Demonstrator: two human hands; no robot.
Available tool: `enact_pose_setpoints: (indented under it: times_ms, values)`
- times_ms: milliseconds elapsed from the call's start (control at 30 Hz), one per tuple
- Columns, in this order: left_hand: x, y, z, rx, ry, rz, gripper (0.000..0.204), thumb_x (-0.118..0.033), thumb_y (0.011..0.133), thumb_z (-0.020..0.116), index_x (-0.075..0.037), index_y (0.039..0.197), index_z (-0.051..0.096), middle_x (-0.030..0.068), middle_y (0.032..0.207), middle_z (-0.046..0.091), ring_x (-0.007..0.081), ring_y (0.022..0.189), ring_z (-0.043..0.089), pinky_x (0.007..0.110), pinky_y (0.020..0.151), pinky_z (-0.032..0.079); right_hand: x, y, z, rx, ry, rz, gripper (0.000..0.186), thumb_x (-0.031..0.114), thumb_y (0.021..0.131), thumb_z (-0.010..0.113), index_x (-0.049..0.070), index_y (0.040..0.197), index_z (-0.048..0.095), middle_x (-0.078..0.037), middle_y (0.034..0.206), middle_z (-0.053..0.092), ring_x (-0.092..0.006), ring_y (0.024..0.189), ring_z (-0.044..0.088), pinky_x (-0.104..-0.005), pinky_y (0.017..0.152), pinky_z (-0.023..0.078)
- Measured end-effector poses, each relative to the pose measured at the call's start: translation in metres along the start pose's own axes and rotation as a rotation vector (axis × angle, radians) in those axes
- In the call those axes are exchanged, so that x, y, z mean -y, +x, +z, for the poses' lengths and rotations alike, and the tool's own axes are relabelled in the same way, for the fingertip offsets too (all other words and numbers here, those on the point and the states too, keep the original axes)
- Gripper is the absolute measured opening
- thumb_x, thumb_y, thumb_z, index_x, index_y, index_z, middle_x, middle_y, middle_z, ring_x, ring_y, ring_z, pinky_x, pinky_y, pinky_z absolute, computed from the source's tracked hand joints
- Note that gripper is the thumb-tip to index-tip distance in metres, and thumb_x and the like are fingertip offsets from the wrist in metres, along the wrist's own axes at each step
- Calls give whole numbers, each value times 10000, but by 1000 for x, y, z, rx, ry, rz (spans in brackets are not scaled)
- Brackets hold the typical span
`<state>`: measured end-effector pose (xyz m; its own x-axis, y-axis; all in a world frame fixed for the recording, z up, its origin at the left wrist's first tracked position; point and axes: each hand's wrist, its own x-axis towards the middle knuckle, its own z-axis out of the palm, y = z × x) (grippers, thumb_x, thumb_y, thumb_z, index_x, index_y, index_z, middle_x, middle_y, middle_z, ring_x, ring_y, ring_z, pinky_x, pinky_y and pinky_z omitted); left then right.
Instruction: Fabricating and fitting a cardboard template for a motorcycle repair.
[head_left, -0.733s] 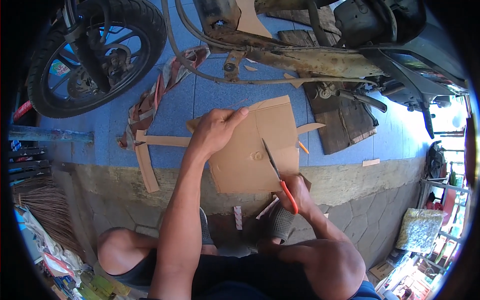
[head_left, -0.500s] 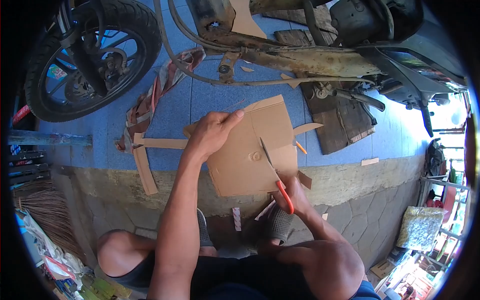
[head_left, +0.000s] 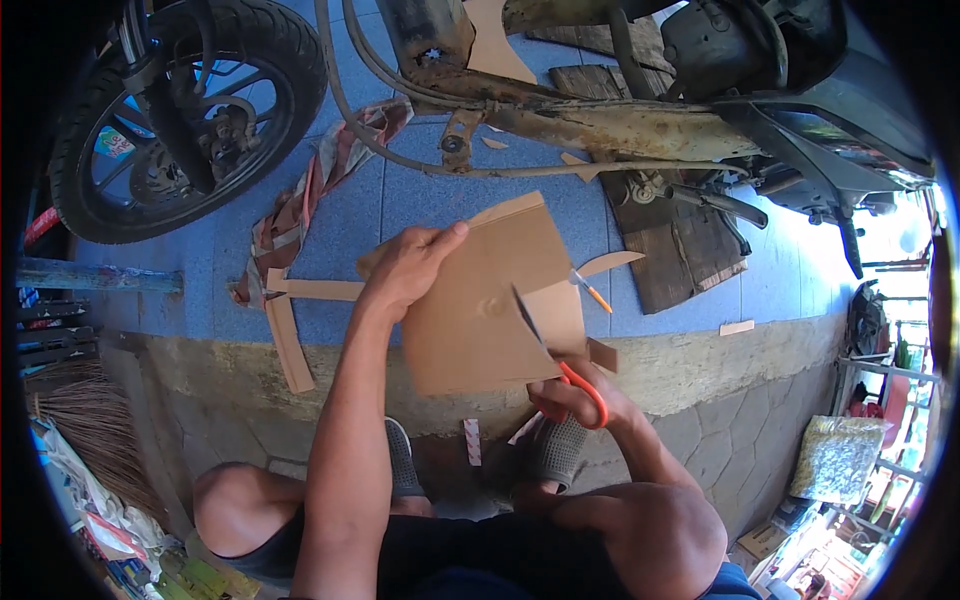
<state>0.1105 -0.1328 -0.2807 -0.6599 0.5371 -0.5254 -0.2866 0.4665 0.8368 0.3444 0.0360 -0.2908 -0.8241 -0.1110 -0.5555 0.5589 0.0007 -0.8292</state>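
Observation:
My left hand (head_left: 405,265) grips a sheet of brown cardboard (head_left: 465,330) by its upper-left edge, thumb on top. My right hand (head_left: 585,400) holds scissors with orange handles (head_left: 597,395); their dark blades lie at the sheet, pointing up and left. A small blade with an orange handle (head_left: 601,298) rests on the blue tiled floor (head_left: 345,220) just right of the sheet. Cardboard strips (head_left: 292,350) lie to the left, and a curved offcut (head_left: 612,261) to the right. A crumpled red-and-white cloth (head_left: 335,160) lies beyond the strips.
A motorcycle wheel (head_left: 105,190) stands upper left; its rusty frame (head_left: 640,128) and cables cross above my hands. Wooden boards (head_left: 675,250) lie at the right. A concrete step edge (head_left: 700,370) runs below. A straw broom (head_left: 95,430) is at left, shelving (head_left: 890,370) at right.
The cardboard and my left hand have shifted slightly left. The scissors' handles have turned and show more in my right hand, and more of the orange-handled blade now shows.

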Motion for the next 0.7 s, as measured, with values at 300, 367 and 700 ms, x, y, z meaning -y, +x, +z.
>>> enact_pose_setpoints:
  times_ms: [300, 367, 700]
  values:
    - [6, 1, 14, -6, 169, 74, 593, -511, 959, 545, 64, 907, 682, 156, 711, 637, 166, 667, 571, 352, 645, 474, 16, 1, 10, -236, -284, -50, 191, 114, 822, 551, -64, 861, 606, -244, 720, 615, -330, 669, 621, -410, 657, 485]
    - [5, 1, 15, -28, 183, 93, 603, -522, 955, 544, 63, 896, 678, 165, 692, 622, 175, 654, 562, 361, 642, 470, 14, 1, 11, -270, -347, -105, 185, 104, 815, 549, -65, 861, 608, -258, 737, 618, -346, 689, 632, -417, 669, 489]
    - [4, -2, 16, -35, 216, 69, 611, -523, 958, 533, 68, 874, 667, 201, 684, 614, 199, 624, 556, 384, 627, 460, 6, 0, 18, -384, -303, -136, 185, 113, 786, 577, -67, 811, 616, -255, 724, 628, -391, 707, 648, -419, 657, 504]
